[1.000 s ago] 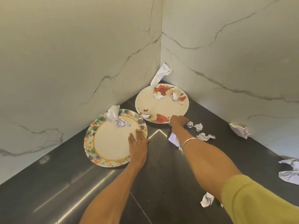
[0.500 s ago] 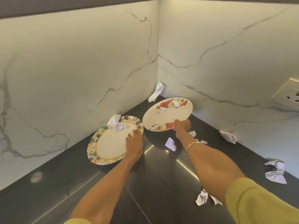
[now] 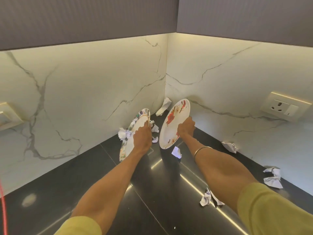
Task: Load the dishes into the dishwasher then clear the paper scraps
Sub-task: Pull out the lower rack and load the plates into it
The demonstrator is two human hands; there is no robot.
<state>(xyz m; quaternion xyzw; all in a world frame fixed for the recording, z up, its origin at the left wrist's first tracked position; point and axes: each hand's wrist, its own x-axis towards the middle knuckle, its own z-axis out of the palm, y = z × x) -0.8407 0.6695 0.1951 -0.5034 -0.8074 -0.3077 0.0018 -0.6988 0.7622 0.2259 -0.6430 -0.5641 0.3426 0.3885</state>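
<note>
Both plates are lifted off the black counter (image 3: pixel 118 187) and tilted steeply on edge. My left hand (image 3: pixel 142 137) grips the rim of the plate with the multicoloured border (image 3: pixel 141 121). My right hand (image 3: pixel 186 127) grips the rim of the cream plate with red flowers (image 3: pixel 171 126). Crumpled paper scraps (image 3: pixel 124 134) are sliding off the left plate toward the wall, and more scraps (image 3: pixel 155 128) hang between the two plates.
Paper scraps lie around the counter: one in the corner (image 3: pixel 163 108), one below the flowered plate (image 3: pixel 176 152), some by the right wall (image 3: pixel 230 146), (image 3: pixel 272 178), and one beside my right forearm (image 3: pixel 205 199). A wall socket (image 3: pixel 285 108) sits at right; dark cabinets hang overhead.
Both hands went from resting on flat plates to gripping their rims and tilting them up on edge. The scraps that lay on the plates have slid off. The camera has tipped upward.
</note>
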